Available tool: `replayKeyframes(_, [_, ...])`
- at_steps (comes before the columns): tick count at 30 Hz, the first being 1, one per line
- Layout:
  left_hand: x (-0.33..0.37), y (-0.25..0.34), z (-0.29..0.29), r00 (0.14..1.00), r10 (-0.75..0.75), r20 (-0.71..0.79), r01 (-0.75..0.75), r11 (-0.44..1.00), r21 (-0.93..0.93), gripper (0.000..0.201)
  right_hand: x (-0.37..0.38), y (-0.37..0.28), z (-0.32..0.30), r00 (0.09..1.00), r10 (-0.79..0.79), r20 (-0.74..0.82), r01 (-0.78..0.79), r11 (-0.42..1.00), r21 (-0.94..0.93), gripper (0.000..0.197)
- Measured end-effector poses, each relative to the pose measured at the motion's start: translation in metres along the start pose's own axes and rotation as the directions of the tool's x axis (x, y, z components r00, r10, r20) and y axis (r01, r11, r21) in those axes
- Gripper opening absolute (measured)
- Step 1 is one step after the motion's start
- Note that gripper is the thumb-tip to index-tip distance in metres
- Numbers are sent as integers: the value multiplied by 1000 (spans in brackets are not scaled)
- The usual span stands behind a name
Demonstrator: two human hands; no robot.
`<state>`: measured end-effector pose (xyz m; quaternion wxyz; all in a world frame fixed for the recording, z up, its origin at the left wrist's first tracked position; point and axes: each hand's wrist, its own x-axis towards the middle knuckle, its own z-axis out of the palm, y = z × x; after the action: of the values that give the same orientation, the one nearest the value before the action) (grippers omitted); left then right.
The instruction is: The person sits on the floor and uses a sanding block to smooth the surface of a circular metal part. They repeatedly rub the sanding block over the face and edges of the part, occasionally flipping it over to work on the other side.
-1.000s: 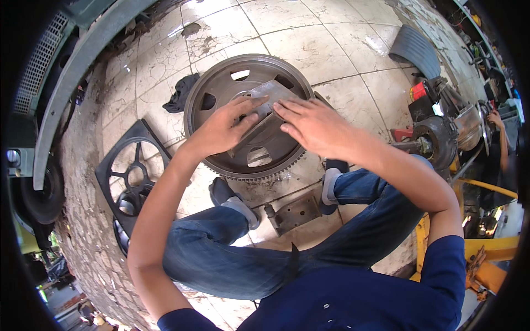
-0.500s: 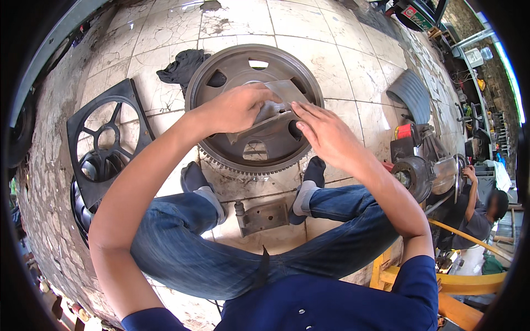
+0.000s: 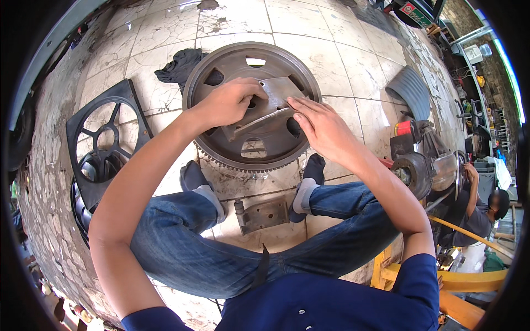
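Note:
A bent metal bracket plate (image 3: pixel 282 88) with holes lies across a large toothed flywheel (image 3: pixel 200 91) on the floor in front of me. My left hand (image 3: pixel 232 102) is over the plate's left part, its fingers curled down against the surface. Whatever those fingers hold, if anything, is hidden beneath them. Stretched-out fingers of my right hand (image 3: pixel 328 124) rest flat on the plate's right end, with the thumb along its near edge. Between my feet lies a second metal bracket (image 3: pixel 266 215) with a small cylindrical piece at its left end.
On the left, a black fan shroud (image 3: pixel 132 105) leans over a fan. A dark cloth (image 3: pixel 179 66) lies beside the flywheel. To the right are a curved ribbed sheet (image 3: pixel 411 91), a greasy machine part (image 3: pixel 411 171) and a yellow frame (image 3: pixel 469 282). Another person (image 3: pixel 477 226) works at far right.
My left hand has slid leftward along the plate, uncovering more of its middle. My right hand stays at the right end, shifted only slightly.

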<state>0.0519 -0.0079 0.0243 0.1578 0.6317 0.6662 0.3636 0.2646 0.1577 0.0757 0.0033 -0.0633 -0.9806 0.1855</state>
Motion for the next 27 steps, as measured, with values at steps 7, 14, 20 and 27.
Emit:
replayKeyframes(7, [1, -2, 2, 998, 30, -58, -28, 999, 32, 39, -7, -1, 2, 992, -115, -46, 108, 986, -124, 43])
replayKeyframes(14, [-3, 4, -18, 997, -44, 64, 41, 998, 54, 37, -6, -6, -3, 996, -94, -9, 94, 996, -8, 42])
replayKeyframes(20, [-4, 4, -30, 987, -56, 153, 32, 988, 152, 36, -11, -7, 3, 981, -177, -84, 168, 980, -110, 42])
replayKeyframes(27, [-7, 3, -26, 994, -45, 104, 31, 990, 136, 37, -11, -9, 9, 987, -156, -39, 150, 982, -118, 43])
